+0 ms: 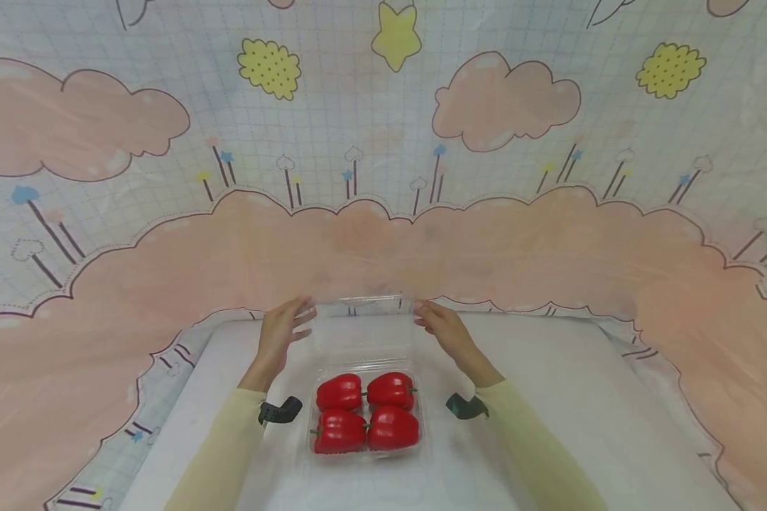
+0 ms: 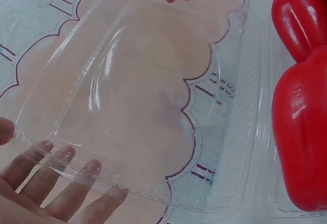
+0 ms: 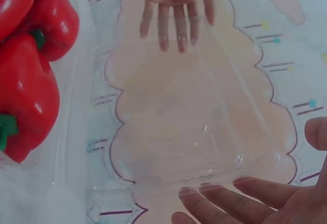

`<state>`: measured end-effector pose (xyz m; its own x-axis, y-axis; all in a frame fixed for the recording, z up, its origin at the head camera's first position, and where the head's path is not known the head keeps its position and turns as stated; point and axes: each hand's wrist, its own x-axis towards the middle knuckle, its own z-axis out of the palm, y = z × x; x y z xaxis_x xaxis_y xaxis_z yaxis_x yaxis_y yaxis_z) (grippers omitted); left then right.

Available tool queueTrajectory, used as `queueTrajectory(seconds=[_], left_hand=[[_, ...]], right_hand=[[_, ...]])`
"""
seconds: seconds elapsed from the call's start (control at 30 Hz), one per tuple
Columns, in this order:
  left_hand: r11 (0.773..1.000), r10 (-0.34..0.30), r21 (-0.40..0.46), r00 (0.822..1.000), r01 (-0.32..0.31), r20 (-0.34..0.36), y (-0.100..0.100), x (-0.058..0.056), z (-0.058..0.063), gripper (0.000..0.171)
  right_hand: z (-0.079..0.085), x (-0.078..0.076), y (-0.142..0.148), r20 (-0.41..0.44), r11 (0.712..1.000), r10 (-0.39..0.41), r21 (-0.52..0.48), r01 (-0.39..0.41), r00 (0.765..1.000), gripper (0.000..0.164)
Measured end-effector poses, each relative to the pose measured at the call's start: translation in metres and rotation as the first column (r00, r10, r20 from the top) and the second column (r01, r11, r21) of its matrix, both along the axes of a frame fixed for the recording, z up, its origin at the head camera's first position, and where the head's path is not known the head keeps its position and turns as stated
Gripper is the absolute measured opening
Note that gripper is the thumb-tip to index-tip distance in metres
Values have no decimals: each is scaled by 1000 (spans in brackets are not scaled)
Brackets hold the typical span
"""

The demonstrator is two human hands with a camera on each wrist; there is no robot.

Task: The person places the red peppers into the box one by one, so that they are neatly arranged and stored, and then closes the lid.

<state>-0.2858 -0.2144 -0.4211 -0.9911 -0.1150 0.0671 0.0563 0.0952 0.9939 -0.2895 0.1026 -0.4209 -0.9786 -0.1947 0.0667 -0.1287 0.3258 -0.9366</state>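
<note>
A clear plastic clamshell box [image 1: 422, 436] holds several glossy red bell peppers [image 1: 393, 428] with green stems. Its transparent lid [image 1: 364, 337] stands raised at the far side, hinged behind the peppers. My left hand [image 1: 285, 333] is at the lid's left side, fingers spread and nearly straight, fingertips at the side edge in the left wrist view. At the opposite side is my right hand [image 1: 444, 330], its extended fingertips touching the lid's edge and its thumb held apart in the right wrist view. Through the clear lid, each wrist view also shows the opposite hand's fingers.
The box sits on a white table [image 1: 543, 397]. Behind and around the table hangs a patterned cloth [image 1: 486, 248] with pink clouds and yellow stars. Dark bands [image 1: 281, 410] are at both wrists, over pale yellow sleeves [image 1: 220, 451].
</note>
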Motion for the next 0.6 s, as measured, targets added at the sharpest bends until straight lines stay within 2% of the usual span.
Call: queueTrajectory(seconds=[0.13, 0.4, 0.6], left_hand=[[1000, 0, -5, 1000, 0, -20, 1, 5, -1, 51], [1000, 2, 17, 1000, -2, -15, 3, 15, 1, 52], [999, -46, 25, 999, 46, -5, 1, 23, 2, 54]], right_hand=[[3, 3, -1, 3, 1000, -8, 4, 8, 1000, 59], [6, 4, 1, 22, 999, -29, 18, 29, 999, 55], [7, 4, -1, 80, 1000, -19, 24, 18, 997, 58]])
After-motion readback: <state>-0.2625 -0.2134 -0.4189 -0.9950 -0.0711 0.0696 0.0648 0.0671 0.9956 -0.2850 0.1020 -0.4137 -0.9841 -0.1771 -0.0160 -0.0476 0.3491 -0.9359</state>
